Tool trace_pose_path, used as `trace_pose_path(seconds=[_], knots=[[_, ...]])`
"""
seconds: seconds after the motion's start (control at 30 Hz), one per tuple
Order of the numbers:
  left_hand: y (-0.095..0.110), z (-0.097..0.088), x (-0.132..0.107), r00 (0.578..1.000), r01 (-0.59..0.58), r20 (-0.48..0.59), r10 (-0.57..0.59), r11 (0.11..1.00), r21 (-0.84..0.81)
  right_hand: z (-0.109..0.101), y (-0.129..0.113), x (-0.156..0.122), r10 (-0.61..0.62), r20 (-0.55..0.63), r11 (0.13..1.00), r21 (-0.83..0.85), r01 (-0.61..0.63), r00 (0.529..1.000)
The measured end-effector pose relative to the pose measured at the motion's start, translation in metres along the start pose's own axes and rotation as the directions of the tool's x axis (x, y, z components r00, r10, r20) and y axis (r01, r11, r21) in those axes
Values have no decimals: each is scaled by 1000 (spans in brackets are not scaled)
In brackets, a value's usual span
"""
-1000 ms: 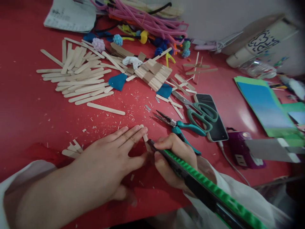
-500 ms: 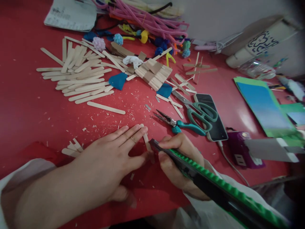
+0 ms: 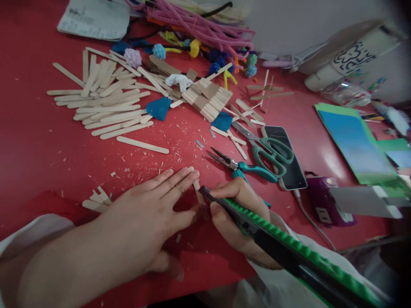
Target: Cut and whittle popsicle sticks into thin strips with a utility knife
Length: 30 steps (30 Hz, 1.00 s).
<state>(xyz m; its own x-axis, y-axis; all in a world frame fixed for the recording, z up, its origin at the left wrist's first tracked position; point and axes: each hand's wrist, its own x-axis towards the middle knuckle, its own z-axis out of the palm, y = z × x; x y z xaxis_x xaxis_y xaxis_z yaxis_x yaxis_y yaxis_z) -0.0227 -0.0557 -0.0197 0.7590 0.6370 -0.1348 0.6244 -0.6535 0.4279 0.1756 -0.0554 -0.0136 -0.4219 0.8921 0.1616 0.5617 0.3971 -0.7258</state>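
My left hand (image 3: 144,218) lies flat on the red table (image 3: 38,145), fingers stretched out and pressing down a short wooden craft stick (image 3: 196,188). My right hand (image 3: 236,216) is closed round a black and green utility knife (image 3: 289,252), whose tip sits on the stick just right of my left thumb. Teal-handled pliers (image 3: 239,166) lie just beyond my right hand.
A heap of craft sticks (image 3: 105,100) lies at the far left, with a glued stick panel (image 3: 207,98), blue felt pieces and pom-poms nearby. Green scissors (image 3: 268,149) rest on a phone (image 3: 287,158). Cut stick bits (image 3: 96,199), wood shavings, pink pipe cleaners (image 3: 199,25) and coloured paper (image 3: 359,143) surround them.
My right hand and the knife shifted slightly right and back left along the stick. My left hand stays pressed flat in place.
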Motion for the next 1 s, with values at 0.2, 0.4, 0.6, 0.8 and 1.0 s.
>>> trace_pose_path(seconds=[0.2, 0.4, 0.6, 0.8, 1.0], knots=[[0, 2, 0, 1000, -19, -3, 19, 1000, 12, 2, 2, 0, -28, -4, 999, 21, 29, 1000], [0, 1, 3, 1000, -4, 21, 3, 1000, 20, 3, 3, 1, -43, -13, 999, -3, 43, 999], [1, -3, 3, 998, 9, 69, -10, 1000, 16, 7, 4, 0, -57, -32, 998, 5, 57, 998], [-1, 3, 3, 999, 6, 36, -6, 1000, 1, 12, 12, 3, -160, -42, 987, 24, 161, 986], [0, 2, 3, 998, -42, 39, 42, 999, -3, 13, 6, 11, -113, -16, 992, 49, 114, 993]])
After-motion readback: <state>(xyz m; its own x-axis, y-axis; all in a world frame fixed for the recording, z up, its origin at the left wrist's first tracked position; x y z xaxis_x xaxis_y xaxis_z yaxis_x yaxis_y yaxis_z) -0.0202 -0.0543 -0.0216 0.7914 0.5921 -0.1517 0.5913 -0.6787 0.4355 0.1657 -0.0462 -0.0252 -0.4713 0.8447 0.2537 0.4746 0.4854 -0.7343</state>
